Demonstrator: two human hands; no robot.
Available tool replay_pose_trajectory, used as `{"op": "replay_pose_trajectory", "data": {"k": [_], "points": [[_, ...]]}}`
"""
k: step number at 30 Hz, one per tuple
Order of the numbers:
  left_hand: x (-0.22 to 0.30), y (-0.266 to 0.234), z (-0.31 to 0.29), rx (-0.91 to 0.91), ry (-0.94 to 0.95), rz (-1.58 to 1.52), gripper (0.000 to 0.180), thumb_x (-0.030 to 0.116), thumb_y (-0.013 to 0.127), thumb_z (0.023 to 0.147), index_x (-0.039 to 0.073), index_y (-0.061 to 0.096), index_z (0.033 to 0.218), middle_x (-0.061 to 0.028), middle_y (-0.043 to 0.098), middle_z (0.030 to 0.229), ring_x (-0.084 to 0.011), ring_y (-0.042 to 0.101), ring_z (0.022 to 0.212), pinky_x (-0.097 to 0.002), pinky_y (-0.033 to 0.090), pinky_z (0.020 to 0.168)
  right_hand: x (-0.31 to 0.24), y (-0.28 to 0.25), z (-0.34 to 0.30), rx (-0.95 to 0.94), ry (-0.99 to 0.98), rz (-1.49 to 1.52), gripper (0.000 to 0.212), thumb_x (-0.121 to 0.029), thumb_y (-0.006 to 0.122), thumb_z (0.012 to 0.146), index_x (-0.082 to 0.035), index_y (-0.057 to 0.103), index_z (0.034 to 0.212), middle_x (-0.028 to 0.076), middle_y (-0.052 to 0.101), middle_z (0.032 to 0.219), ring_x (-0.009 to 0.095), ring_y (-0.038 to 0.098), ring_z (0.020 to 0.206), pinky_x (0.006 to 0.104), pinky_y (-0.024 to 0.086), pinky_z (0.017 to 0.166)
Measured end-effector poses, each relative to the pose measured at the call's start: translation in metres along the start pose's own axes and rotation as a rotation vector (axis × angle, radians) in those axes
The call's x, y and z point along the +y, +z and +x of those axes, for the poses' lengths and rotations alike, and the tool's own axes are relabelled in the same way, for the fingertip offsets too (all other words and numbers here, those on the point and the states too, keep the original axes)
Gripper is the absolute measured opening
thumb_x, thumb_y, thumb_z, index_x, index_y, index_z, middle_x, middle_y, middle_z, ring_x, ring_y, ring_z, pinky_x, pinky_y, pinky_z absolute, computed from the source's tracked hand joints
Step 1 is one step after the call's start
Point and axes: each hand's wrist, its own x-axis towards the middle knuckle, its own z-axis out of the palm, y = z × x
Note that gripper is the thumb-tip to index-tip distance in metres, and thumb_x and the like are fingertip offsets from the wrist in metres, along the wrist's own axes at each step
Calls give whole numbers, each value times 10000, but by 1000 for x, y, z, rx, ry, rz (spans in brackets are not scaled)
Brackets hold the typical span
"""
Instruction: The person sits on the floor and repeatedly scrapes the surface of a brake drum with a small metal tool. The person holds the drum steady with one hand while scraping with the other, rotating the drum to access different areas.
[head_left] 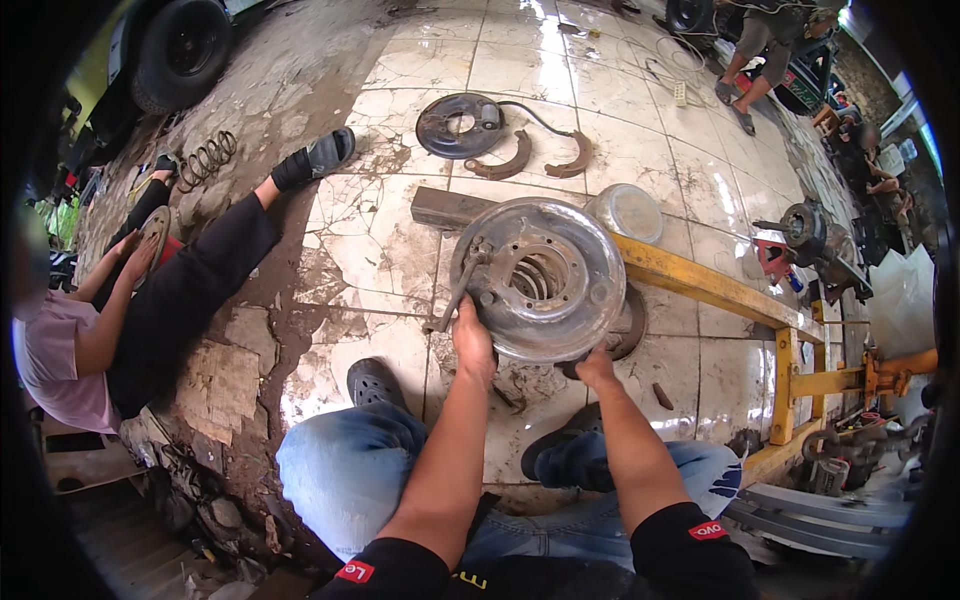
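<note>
While a round metal plate (520, 325) is held at the centre of the frame, its lower left rim is gripped by the left hand (473, 340), beside a dark rod (459, 296). The lower right rim is gripped by the right hand (597, 369), whose fingers are mostly hidden. A rusty coil can be seen through the plate's central hole. Just behind the plate, a dark rectangular bar (438, 206) and a silver round container (630, 213) are set on the tiled floor (370, 250). At upper centre, a black disc (448, 135) and two curved rusty pieces (508, 160) are laid out. To the right, a yellow metal frame (700, 279) is seen. At far left, a seated person (185, 310) is partly shown.
</note>
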Motion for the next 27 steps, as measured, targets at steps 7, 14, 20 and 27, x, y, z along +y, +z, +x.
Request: {"op": "replay_pose_trajectory", "data": {"k": [7,14,20,27], "points": [[-11,3,16,-110,31,-107,628,436,458,1037,-14,397,1471,-137,464,1471,-288,475,1323,-405,372,1129,6,-118,-15,371,24,-103,393,-282,584,846,79,709,936,342,660,994,478,649,985,493,507,878],[-5,11,-3,-158,17,-140,724,478,444,1034,-116,376,1443,-192,447,1473,-276,483,1304,-362,367,1109,-93,-179,-124,230,-329,720,494,-23,544,826,35,586,1315,131,632,1112,197,611,955,323,514,745],[-12,7,2,-116,33,-129,762,501,462,1023,-134,374,1434,-200,460,1456,-270,488,1295,-363,377,1102,-125,-155,-121,399,-607,-310,429,-22,566,856,-67,654,1274,173,599,1174,314,618,1013,405,501,864],[-9,12,-4,-79,58,-61,718,486,453,1029,-81,366,1461,-167,443,1477,-273,468,1317,-373,359,1123,-131,-151,-113,455,-992,-972,406,-57,504,912,-100,634,1295,164,594,1280,373,514,1277,471,401,1080]]}}
